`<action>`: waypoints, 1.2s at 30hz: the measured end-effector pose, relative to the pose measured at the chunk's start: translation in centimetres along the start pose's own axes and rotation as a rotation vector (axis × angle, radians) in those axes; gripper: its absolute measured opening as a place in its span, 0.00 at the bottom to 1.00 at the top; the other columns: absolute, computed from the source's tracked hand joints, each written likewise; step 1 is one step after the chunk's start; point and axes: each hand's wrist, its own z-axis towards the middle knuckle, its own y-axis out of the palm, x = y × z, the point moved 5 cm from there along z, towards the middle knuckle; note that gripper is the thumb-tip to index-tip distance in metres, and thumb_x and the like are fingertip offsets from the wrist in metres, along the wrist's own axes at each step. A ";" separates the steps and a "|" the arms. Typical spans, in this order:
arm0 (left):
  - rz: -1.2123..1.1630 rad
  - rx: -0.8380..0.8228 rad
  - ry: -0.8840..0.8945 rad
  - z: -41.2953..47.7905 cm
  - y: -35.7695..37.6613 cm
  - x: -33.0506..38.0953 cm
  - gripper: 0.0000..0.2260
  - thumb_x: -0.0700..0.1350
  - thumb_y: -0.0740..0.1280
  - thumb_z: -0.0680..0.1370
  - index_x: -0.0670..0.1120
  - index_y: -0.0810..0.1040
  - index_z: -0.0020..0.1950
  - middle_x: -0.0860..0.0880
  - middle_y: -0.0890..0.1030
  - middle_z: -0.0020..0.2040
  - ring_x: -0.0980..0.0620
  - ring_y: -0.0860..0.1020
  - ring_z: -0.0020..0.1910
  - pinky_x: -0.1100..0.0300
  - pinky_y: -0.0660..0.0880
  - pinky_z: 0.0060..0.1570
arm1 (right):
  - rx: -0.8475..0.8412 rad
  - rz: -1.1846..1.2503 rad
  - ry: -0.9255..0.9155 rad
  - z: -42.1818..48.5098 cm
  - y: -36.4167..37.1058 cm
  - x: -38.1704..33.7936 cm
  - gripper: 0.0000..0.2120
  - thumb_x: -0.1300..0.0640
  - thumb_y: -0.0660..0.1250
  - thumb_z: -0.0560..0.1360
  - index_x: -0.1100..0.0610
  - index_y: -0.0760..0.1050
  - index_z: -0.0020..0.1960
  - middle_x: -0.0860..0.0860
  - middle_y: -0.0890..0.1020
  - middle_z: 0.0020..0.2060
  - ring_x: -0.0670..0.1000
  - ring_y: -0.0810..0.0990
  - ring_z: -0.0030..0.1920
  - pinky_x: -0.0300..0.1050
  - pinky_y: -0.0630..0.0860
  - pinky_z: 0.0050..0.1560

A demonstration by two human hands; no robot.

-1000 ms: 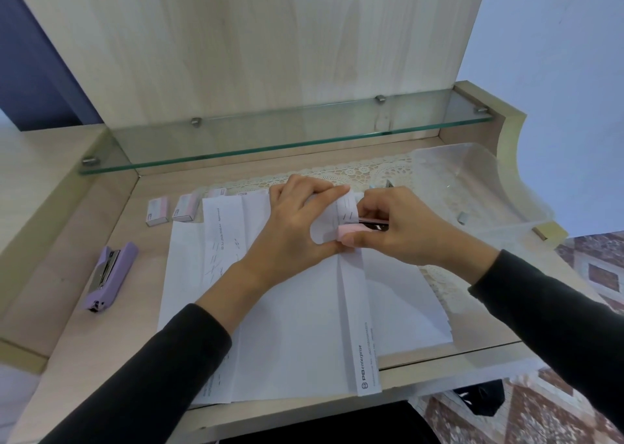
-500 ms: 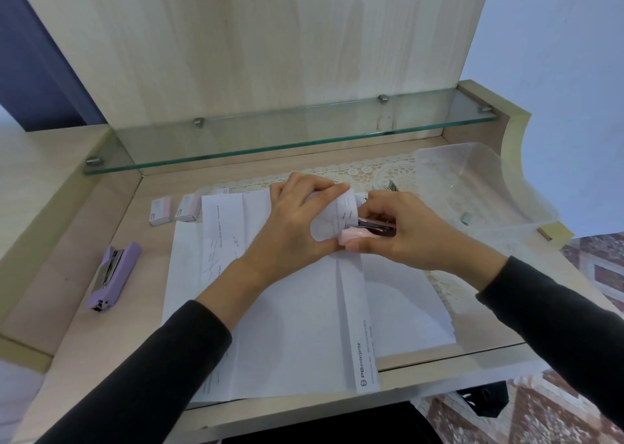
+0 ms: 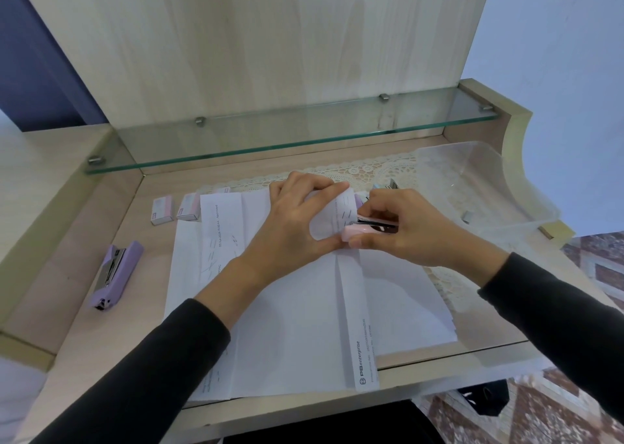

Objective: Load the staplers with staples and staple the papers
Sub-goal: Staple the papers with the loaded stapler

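White papers (image 3: 304,315) lie spread over the middle of the desk. My left hand (image 3: 290,227) pinches the far corner of the top sheets (image 3: 332,217), which is curled upward. My right hand (image 3: 401,231) grips a pink stapler (image 3: 363,231) with its jaws around that curled corner. A purple stapler (image 3: 113,275) lies by itself at the left of the desk. Two small staple boxes (image 3: 175,209) sit beyond the papers at the left.
A clear plastic tray (image 3: 486,187) stands at the back right with a small staple strip (image 3: 467,216) inside. A glass shelf (image 3: 290,136) overhangs the back of the desk. A lace mat (image 3: 368,173) lies under the papers. Another stapler (image 3: 391,185) peeks out behind my right hand.
The pink stapler's jaws have parted slightly over the paper corner. Both hands have stayed almost in the same place.
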 end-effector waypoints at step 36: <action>0.062 -0.263 -0.364 -0.9 4.5 -3.6 0.22 0.53 0.69 0.72 0.47 0.74 0.63 0.48 0.71 0.64 0.49 0.64 0.65 0.58 0.48 0.64 | -0.145 -0.160 0.301 -3.1 0.6 2.8 0.17 0.49 0.66 0.72 0.64 0.71 0.39 0.57 0.72 0.36 0.56 0.71 0.39 0.46 0.66 0.37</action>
